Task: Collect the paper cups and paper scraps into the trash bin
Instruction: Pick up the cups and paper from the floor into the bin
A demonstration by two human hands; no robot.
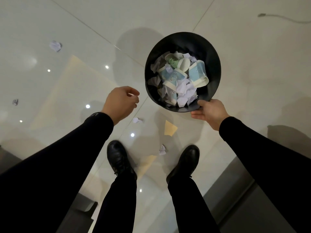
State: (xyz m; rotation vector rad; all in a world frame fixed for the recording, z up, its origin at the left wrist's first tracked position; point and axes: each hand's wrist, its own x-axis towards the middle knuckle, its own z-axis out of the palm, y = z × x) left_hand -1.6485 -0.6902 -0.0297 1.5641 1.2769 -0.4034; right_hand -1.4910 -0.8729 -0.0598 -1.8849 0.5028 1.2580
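A round black trash bin (212,52) is held above the glossy tiled floor by my right hand (209,113), which grips its near rim. Inside lie several blue and white paper cups (197,74) and crumpled white paper scraps (184,93). My left hand (120,102) hovers left of the bin with fingers loosely curled and nothing in it. Crumpled scraps remain on the floor: one far left (55,45), one below my left hand (138,120), one between my shoes (162,150). A small dark-marked scrap (15,102) lies at the left edge.
A yellow paper square (170,128) lies on the floor below the bin. My two black shoes (117,157) stand on the tiles. A white cable (282,17) runs at the top right. Grey furniture edges (244,190) border the lower right and lower left.
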